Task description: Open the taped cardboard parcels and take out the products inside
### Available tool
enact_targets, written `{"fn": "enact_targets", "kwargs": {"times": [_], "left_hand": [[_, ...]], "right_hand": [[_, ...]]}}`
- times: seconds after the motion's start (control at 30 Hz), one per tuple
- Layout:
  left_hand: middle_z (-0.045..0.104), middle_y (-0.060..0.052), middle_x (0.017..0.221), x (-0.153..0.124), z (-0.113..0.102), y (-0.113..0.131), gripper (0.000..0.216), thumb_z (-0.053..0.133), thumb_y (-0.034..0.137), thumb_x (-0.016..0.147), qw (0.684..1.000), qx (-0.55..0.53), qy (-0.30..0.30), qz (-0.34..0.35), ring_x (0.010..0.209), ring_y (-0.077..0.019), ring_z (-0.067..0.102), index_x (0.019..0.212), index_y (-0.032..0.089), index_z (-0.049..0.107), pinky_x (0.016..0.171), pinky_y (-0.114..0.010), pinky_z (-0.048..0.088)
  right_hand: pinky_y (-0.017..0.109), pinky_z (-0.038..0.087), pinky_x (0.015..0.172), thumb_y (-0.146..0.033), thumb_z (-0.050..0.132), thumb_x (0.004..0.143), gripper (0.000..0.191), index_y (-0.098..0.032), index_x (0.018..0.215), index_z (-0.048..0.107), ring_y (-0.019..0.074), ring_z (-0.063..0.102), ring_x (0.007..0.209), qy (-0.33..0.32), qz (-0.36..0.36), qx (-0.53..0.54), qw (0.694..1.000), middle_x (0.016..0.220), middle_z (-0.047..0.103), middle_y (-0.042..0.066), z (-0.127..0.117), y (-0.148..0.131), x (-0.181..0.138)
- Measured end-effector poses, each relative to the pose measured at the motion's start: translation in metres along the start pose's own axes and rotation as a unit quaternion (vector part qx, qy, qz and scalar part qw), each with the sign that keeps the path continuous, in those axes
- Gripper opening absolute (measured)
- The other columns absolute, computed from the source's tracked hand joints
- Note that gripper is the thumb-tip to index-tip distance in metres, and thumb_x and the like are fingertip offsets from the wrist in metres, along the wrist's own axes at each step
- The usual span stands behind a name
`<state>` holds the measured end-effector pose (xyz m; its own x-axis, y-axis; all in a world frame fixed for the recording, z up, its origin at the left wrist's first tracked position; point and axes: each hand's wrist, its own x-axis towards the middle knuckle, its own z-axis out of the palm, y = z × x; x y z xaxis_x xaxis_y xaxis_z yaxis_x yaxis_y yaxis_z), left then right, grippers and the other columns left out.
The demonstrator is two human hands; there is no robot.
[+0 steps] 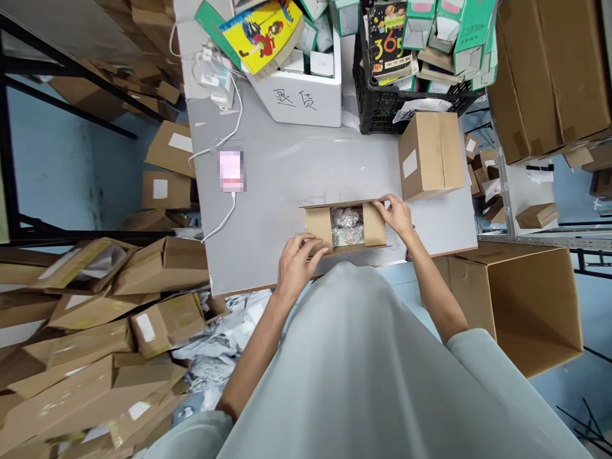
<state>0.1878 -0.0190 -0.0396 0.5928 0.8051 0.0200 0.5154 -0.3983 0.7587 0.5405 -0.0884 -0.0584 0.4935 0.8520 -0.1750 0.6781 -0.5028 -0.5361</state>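
A small open cardboard box (345,227) lies near the front edge of the grey table (287,172). A clear-wrapped item (347,226) shows between its two side flaps. My left hand (297,260) rests on the box's near left corner with fingers curled over the left flap. The fingers of my right hand (396,214) press on the right flap at the box's far right corner. Both hands touch the box.
A sealed carton with a white label (430,155) stands right of the box. At the back are a white foam bin (306,89), a black crate of books (406,76) and a phone on a charging cable (231,170). Carton piles (95,331) and a large open carton (521,306) flank the table.
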Motion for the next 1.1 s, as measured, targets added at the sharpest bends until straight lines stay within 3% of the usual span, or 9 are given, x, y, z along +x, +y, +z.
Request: {"fn": "enact_targets", "kwargs": {"times": [0.13, 0.3, 0.4, 0.53, 0.63, 0.7, 0.8, 0.97, 1.1], "left_hand": [[0.078, -0.012, 0.116, -0.009, -0.004, 0.000, 0.031, 0.064, 0.051, 0.112, 0.999, 0.006, -0.036, 0.025, 0.109, -0.0307, 0.070, 0.116, 0.028, 0.085, 0.103, -0.046, 0.055], [0.077, -0.011, 0.119, -0.021, -0.002, 0.000, 0.029, 0.060, 0.044, 0.115, 0.996, 0.028, -0.069, 0.049, 0.110, -0.0296, 0.069, 0.120, 0.028, 0.083, 0.101, -0.046, 0.055], [0.076, -0.010, 0.122, -0.021, -0.002, 0.000, 0.027, 0.061, 0.043, 0.115, 0.997, 0.022, -0.060, 0.043, 0.113, -0.0291, 0.069, 0.123, 0.027, 0.081, 0.104, -0.045, 0.056], [0.075, -0.010, 0.131, -0.009, -0.002, 0.003, 0.030, 0.070, 0.047, 0.110, 0.999, 0.014, -0.039, 0.030, 0.122, -0.0301, 0.068, 0.131, 0.027, 0.076, 0.109, -0.045, 0.056], [0.076, -0.009, 0.128, 0.002, 0.003, 0.011, 0.037, 0.081, 0.043, 0.102, 0.990, 0.046, -0.109, 0.080, 0.119, -0.0308, 0.069, 0.134, 0.026, 0.074, 0.104, -0.044, 0.057], [0.076, -0.010, 0.123, 0.008, 0.011, 0.017, 0.028, 0.078, 0.028, 0.103, 0.974, 0.095, -0.161, 0.129, 0.114, -0.0310, 0.069, 0.131, 0.024, 0.073, 0.098, -0.043, 0.057], [0.074, -0.011, 0.112, 0.016, 0.023, 0.023, 0.025, 0.060, 0.007, 0.104, 0.950, 0.170, -0.190, 0.178, 0.106, -0.0303, 0.069, 0.120, 0.022, 0.073, 0.090, -0.043, 0.055], [0.072, -0.011, 0.108, 0.013, 0.036, 0.017, 0.026, 0.053, 0.004, 0.107, 0.927, 0.228, -0.188, 0.230, 0.101, -0.0290, 0.066, 0.110, 0.022, 0.070, 0.090, -0.042, 0.053], [0.072, -0.009, 0.106, -0.001, 0.046, 0.002, 0.030, 0.051, 0.001, 0.107, 0.922, 0.212, -0.218, 0.238, 0.100, -0.0259, 0.067, 0.106, 0.024, 0.070, 0.087, -0.038, 0.053]], "right_hand": [[0.033, 0.049, 0.084, -0.068, 0.064, 0.109, 0.046, -0.024, 0.097, 0.069, 0.0264, 0.069, 0.089, 0.033, 0.055, -0.010, 0.998, 0.094, 0.077, 0.006, 0.013, -0.003, 0.034], [0.029, 0.040, 0.071, -0.069, 0.062, 0.107, 0.055, -0.028, 0.073, 0.049, 0.0202, 0.056, 0.075, 0.008, 0.115, 0.026, 0.993, 0.071, 0.058, -0.002, 0.024, -0.013, 0.058], [0.029, 0.038, 0.071, -0.066, 0.064, 0.106, 0.055, -0.028, 0.072, 0.043, 0.0197, 0.055, 0.075, -0.007, 0.137, 0.028, 0.990, 0.071, 0.057, -0.003, 0.024, -0.021, 0.057], [0.030, 0.043, 0.080, -0.067, 0.064, 0.104, 0.046, -0.028, 0.084, 0.053, 0.0231, 0.066, 0.090, 0.010, 0.119, 0.046, 0.992, 0.091, 0.072, 0.002, 0.019, -0.025, 0.039], [0.031, 0.046, 0.088, -0.071, 0.061, 0.104, 0.047, -0.027, 0.089, 0.058, 0.0253, 0.070, 0.099, 0.014, 0.096, 0.058, 0.994, 0.103, 0.077, 0.005, 0.014, -0.021, 0.026], [0.031, 0.047, 0.088, -0.074, 0.061, 0.102, 0.050, -0.027, 0.085, 0.058, 0.0253, 0.070, 0.097, 0.012, 0.105, 0.053, 0.993, 0.099, 0.077, 0.005, 0.012, -0.017, 0.023], [0.030, 0.047, 0.081, -0.071, 0.064, 0.102, 0.051, -0.027, 0.077, 0.055, 0.0236, 0.067, 0.087, 0.025, 0.158, 0.046, 0.986, 0.085, 0.072, 0.003, 0.010, -0.011, 0.026], [0.029, 0.044, 0.074, -0.063, 0.070, 0.101, 0.051, -0.028, 0.070, 0.050, 0.0210, 0.061, 0.077, 0.057, 0.202, 0.057, 0.976, 0.074, 0.066, -0.001, 0.013, -0.004, 0.035], [0.029, 0.046, 0.076, -0.063, 0.068, 0.104, 0.051, -0.028, 0.070, 0.052, 0.0215, 0.063, 0.078, 0.050, 0.226, 0.053, 0.971, 0.074, 0.066, 0.000, 0.019, -0.004, 0.043]]}}
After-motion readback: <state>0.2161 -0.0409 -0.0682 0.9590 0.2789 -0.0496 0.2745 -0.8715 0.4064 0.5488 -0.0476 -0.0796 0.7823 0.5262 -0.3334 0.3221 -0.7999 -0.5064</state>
